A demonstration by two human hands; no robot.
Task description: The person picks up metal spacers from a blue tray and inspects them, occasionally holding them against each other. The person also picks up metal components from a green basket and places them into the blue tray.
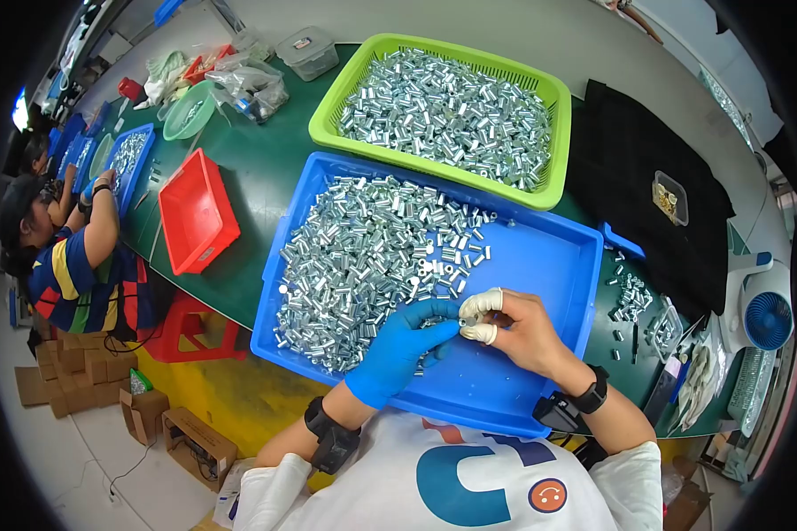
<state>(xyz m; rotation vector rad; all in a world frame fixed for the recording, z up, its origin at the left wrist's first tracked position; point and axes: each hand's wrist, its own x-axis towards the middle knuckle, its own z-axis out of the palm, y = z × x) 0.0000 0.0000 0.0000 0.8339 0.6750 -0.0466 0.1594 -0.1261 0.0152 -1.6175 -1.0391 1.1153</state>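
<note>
My left hand [405, 343], in a blue glove, and my right hand [514, 326], with white finger cots on thumb and forefinger, meet over the blue tray [549, 257]. Between their fingertips they pinch a small silver metal sleeve [461, 322]. A heap of the same silver sleeves [363, 257] fills the tray's left half, right beside my left hand. The tray's right half is bare blue plastic.
A green basket [549, 93] full of silver sleeves stands behind the blue tray. An empty red tray [195, 212] lies left. A black cloth [638, 177] with a small clear box lies right, near loose parts [629, 296] and a blue fan [768, 319]. Another person [71, 257] works at far left.
</note>
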